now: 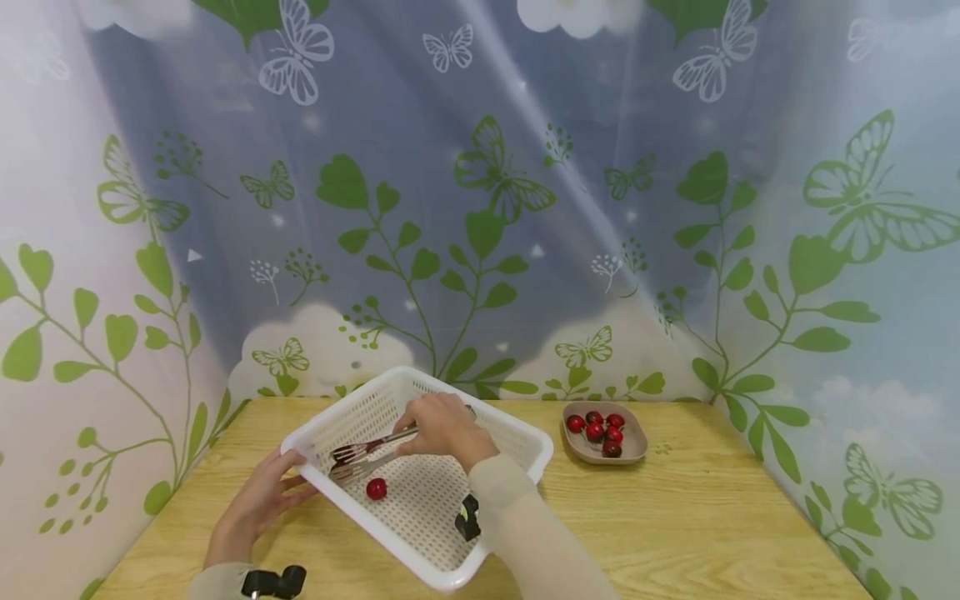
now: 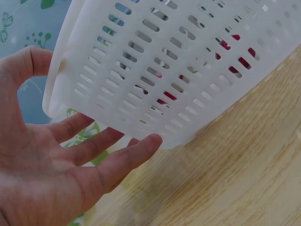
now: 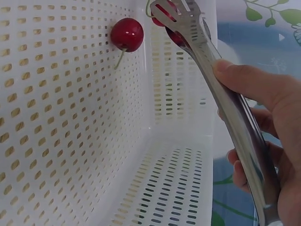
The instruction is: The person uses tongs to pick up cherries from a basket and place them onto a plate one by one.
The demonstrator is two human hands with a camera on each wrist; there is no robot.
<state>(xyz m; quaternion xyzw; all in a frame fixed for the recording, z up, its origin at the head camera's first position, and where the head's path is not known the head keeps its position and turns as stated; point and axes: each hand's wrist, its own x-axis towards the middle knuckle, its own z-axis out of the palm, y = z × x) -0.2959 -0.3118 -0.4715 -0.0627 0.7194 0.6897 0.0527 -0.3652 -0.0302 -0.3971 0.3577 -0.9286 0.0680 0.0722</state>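
My right hand (image 1: 442, 427) grips a pair of metal tongs (image 3: 235, 122) inside the white plastic basket (image 1: 420, 546). The tongs' slotted tips point toward the basket's left end. In the right wrist view, dark red cherries (image 3: 162, 18) show at those tips, partly hidden by the metal; I cannot tell whether they are pinched. Another red cherry (image 1: 377, 488), its stem showing in the right wrist view, lies on the basket floor beside the tongs. With the thumb at the rim and the fingers under the side, my left hand (image 1: 258, 504) holds the basket's left end.
A small beige dish (image 1: 639, 450) with several cherries (image 1: 594, 432) stands on the wooden table (image 1: 675, 533), right of the basket. Behind the table hangs a curtain (image 1: 435, 317) printed with leaves and butterflies. The basket's walls are perforated.
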